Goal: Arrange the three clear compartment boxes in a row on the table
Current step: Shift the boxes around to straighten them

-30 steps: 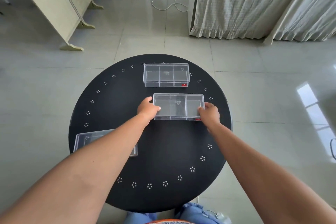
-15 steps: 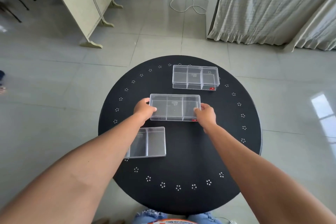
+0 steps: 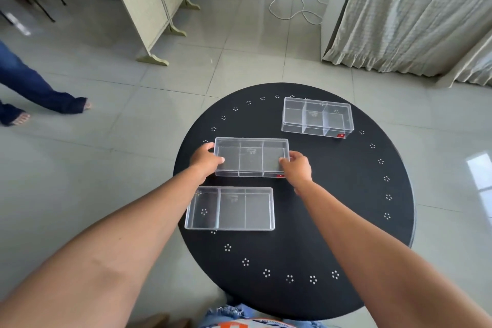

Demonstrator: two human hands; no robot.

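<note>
The middle box (image 3: pixel 251 156) is gripped at both short ends by the left hand (image 3: pixel 205 158) and right hand (image 3: pixel 298 168), between the near box (image 3: pixel 230 208) and far box (image 3: pixel 317 118) on the table (image 3: pixel 346 221). A skewed release could break the row.

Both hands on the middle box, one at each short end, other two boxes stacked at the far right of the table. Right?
Not quite. The head view shows the other two boxes are not stacked: far box sits alone at the far right, near box lies apart, near the table's left edge. The left hand and right hand do hold the middle box at its short ends.
</note>
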